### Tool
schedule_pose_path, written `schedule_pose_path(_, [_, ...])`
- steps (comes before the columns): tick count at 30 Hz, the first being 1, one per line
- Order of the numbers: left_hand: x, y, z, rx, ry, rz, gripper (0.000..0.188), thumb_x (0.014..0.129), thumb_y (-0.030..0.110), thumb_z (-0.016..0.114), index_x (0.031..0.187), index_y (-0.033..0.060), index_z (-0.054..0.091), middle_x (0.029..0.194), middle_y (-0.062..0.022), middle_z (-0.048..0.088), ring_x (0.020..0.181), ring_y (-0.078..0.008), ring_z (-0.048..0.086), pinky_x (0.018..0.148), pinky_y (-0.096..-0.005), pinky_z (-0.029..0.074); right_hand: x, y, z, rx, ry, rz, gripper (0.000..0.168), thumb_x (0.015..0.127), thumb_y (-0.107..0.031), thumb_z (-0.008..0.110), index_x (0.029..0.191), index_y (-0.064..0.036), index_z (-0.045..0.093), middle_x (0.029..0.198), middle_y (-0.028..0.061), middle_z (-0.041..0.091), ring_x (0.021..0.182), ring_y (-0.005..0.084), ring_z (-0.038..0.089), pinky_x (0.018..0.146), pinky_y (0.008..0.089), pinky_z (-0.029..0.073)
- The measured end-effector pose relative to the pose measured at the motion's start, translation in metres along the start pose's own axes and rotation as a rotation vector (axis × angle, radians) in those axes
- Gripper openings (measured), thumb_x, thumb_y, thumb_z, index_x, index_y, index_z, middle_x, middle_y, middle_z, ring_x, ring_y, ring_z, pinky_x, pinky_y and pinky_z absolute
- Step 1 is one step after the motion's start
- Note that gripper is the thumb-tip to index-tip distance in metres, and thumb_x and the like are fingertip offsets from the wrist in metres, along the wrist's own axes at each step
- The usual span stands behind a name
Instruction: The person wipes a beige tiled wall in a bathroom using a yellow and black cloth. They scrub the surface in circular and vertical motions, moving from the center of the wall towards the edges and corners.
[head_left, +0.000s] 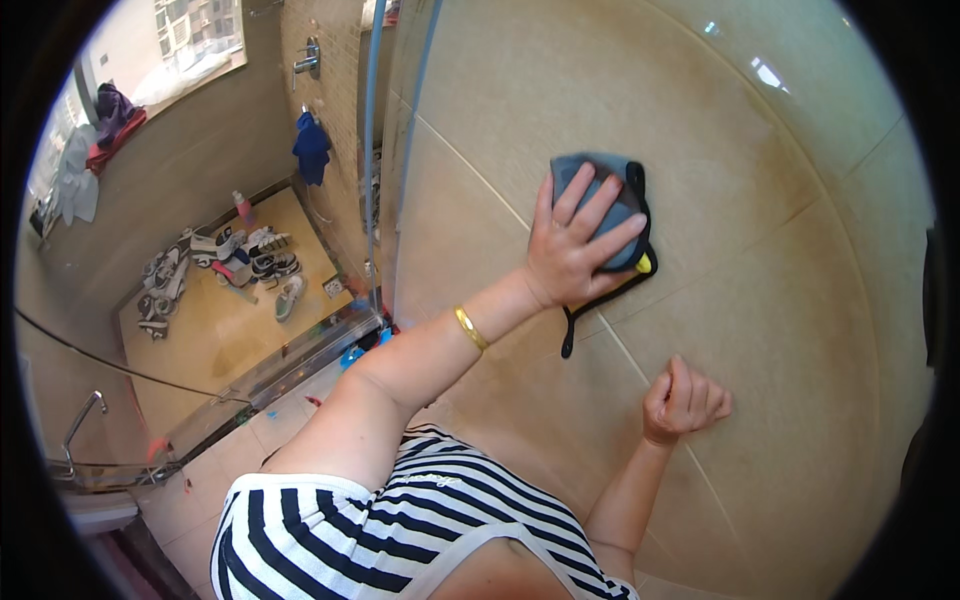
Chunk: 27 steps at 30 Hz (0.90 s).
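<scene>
My left hand (574, 240), fingers spread, presses a folded grey-and-yellow cleaning cloth (604, 255) with black edging flat against the beige tiled wall (487, 135). The yellow side of the cloth shows only at its lower right, and a black hanging loop dangles from the bottom corner. A gold bangle (469, 328) sits on my left forearm. Lower and to the right, my right hand (686, 401) is curled into a fist close to the tiles, with nothing visible in it. Whether its knuckles touch the wall I cannot tell.
To the left, a glass shower partition (373, 150) borders the wall. Several shoes (274, 264) and a pink bottle (243, 208) stand on the shower floor. A blue cloth (310, 150) hangs below the shower mixer (307, 60). Clothes (116, 124) lie by the window.
</scene>
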<state>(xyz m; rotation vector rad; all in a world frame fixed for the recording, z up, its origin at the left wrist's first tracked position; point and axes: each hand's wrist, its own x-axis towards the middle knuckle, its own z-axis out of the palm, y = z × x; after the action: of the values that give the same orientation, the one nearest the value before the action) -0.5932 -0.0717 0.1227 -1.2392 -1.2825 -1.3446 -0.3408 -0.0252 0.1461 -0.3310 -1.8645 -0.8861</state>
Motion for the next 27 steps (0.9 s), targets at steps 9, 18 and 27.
schedule_pose_path(9, [-0.064, -0.028, 0.006, 0.057, 0.145, -0.717, 0.068, 0.086, 0.022, 0.068, 0.144, 0.0044, 0.039, 0.152, -0.025, 0.031, 0.142, -0.0433, 0.027, 0.116, -0.0502, 0.021, 0.0, 0.0, 0.001, 0.076, 0.036, 0.001, 0.017, 0.077, -0.006, 0.062, 0.088, -0.017, 0.07, 0.071, -0.003, 0.059, 0.068, 0.0187, 0.053, 0.075, 0.0363, 0.038])
schedule_pose_path(18, [-0.048, -0.036, -0.009, 0.072, 0.04, -0.362, 0.071, 0.077, 0.019, 0.072, 0.141, 0.0062, 0.045, 0.151, -0.0261, 0.034, 0.141, -0.0453, 0.03, 0.115, -0.0512, 0.024, 0.02, -0.022, -0.003, 0.161, 0.005, 0.07, 0.018, 0.079, -0.005, 0.061, 0.091, -0.015, 0.07, 0.076, -0.001, 0.061, 0.07, 0.0207, 0.055, 0.076, 0.0387, 0.039])
schedule_pose_path(27, [-0.105, -0.023, -0.007, 0.074, -0.059, -0.547, 0.069, 0.088, 0.027, 0.067, 0.145, 0.0016, 0.038, 0.154, -0.0292, 0.026, 0.144, -0.045, 0.023, 0.115, -0.0528, 0.02, 0.058, -0.073, 0.054, 0.081, 0.012, 0.074, 0.022, 0.073, -0.004, 0.064, 0.087, -0.02, 0.071, 0.076, -0.0045, 0.06, 0.071, 0.0185, 0.054, 0.073, 0.0364, 0.037])
